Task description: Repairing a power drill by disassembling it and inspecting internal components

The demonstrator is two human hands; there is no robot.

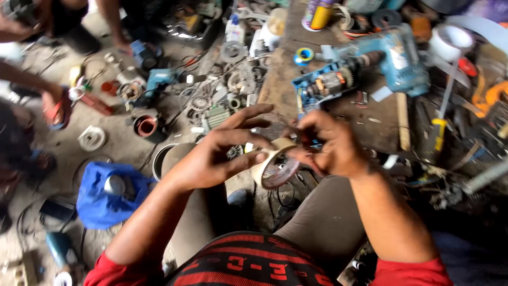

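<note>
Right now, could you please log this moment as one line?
left hand: holds tape roll | right hand: pinches its edge | behind: opened blue power drill on wooden bench

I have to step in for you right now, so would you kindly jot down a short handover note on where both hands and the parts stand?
Left hand: pinching the near rim of a roll of clear tape, fingers spread.
Right hand: on the roll's far side, fingertips at its edge; whether a strip is lifted, I cannot tell.
Parts: the opened blue power drill, motor exposed, lies on the wooden bench just beyond the hands. A white tape roll sits further right.
Done: drill housing is open.
Left: no tape on the drill yet.
</note>
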